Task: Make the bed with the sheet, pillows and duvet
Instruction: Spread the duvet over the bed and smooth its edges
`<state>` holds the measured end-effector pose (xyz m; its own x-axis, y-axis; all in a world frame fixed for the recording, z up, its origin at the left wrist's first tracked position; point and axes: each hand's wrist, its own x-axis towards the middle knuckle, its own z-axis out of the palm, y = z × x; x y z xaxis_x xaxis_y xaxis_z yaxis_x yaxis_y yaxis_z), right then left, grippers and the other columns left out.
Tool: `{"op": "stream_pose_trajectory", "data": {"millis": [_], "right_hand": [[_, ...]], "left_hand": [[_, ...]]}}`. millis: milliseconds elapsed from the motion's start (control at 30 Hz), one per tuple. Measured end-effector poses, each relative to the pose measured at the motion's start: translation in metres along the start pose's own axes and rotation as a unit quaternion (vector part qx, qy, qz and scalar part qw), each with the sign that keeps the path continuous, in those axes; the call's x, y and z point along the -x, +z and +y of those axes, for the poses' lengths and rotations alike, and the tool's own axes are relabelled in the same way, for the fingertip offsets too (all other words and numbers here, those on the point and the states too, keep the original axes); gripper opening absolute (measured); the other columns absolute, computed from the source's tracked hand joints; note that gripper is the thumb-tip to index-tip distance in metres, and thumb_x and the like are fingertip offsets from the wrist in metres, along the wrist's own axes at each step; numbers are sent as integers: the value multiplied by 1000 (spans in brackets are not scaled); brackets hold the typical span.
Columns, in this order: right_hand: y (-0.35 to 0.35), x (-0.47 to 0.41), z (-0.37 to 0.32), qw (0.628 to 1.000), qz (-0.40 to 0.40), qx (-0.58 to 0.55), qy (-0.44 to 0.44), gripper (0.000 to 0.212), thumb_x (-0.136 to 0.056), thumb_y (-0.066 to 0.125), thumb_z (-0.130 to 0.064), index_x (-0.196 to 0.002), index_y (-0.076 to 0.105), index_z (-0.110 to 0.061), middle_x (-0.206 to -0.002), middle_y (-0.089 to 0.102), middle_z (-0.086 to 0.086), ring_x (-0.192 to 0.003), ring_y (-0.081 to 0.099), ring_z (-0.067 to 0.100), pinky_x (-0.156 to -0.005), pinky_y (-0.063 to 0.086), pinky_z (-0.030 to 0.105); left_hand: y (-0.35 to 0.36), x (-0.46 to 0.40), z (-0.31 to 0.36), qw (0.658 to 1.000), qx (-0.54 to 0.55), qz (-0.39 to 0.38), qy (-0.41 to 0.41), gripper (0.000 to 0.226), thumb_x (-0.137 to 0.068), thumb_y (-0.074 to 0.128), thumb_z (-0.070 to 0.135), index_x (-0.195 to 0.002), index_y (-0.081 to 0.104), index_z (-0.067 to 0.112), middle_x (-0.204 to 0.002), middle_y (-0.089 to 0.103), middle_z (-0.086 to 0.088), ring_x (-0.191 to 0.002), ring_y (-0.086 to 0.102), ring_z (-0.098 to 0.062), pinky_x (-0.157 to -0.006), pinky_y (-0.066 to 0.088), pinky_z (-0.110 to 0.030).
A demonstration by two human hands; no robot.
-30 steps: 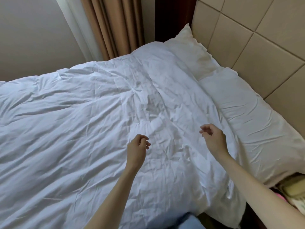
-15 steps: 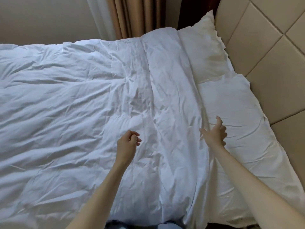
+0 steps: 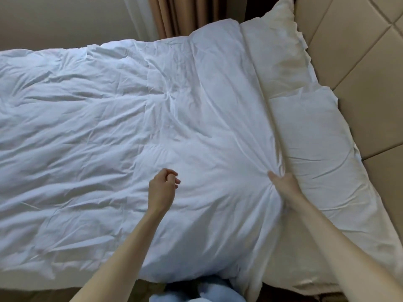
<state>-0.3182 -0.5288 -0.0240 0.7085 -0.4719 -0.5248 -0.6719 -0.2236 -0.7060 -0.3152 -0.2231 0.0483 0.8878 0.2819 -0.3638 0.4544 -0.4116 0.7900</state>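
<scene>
Right hand grabs duvet edge by the pillows, left hand idle above the bed.

I see the white duvet (image 3: pixel 130 127) spread wrinkled over the bed, its top edge lying along two pillows (image 3: pixel 309 136) set against the tan padded headboard (image 3: pixel 359 62). My right hand (image 3: pixel 283 185) pinches a bunch of that edge, creases fanning out from the grip. My left hand (image 3: pixel 162 188) hangs over the duvet, fingers loosely curled, holding nothing. Brown curtain (image 3: pixel 174 16) behind the far corner.
</scene>
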Motion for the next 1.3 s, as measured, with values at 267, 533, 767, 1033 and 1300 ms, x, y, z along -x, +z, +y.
{"op": "stream_pose_trajectory", "data": {"millis": [267,533,767,1033,1300], "right_hand": [[-43,2,-6,997,50,11,-55,46,-86,69,-30,-97,64,15,-100,67,29,-93,66,37,-79,52,45],[-33,-2,56,995,-6,66,80,68,-80,71,-46,-127,55,2,-126,59,19,-114,57,34,-88,46,35],[-14,36,83,972,-178,75,132,47,-68,85,-22,-107,68,0,-102,71,10,-90,67,23,-82,55,35],[-8,65,72,967,-84,217,98,39,-90,50,-12,-126,50,4,-130,52,24,-118,52,38,-90,44,34],[-18,113,69,976,35,213,35,24,-84,49,-3,-105,57,2,-113,59,26,-105,56,40,-74,38,30]], "left_hand": [[21,-12,65,993,-22,-28,115,25,-90,40,6,-91,65,11,-77,68,-3,-70,64,-15,-68,49,-27],[39,-16,51,993,-44,-63,91,25,-94,39,8,-94,64,10,-76,66,1,-72,63,-14,-69,49,-28],[54,-10,35,993,-40,-85,76,25,-95,39,7,-96,64,8,-76,66,2,-71,63,-11,-69,51,-24],[37,2,12,992,-29,-95,76,25,-93,38,6,-94,63,9,-79,66,-1,-71,63,-12,-72,51,-29],[1,22,-23,987,-36,-126,90,26,-92,38,6,-91,63,11,-77,67,-2,-72,64,-16,-69,49,-25]]}}
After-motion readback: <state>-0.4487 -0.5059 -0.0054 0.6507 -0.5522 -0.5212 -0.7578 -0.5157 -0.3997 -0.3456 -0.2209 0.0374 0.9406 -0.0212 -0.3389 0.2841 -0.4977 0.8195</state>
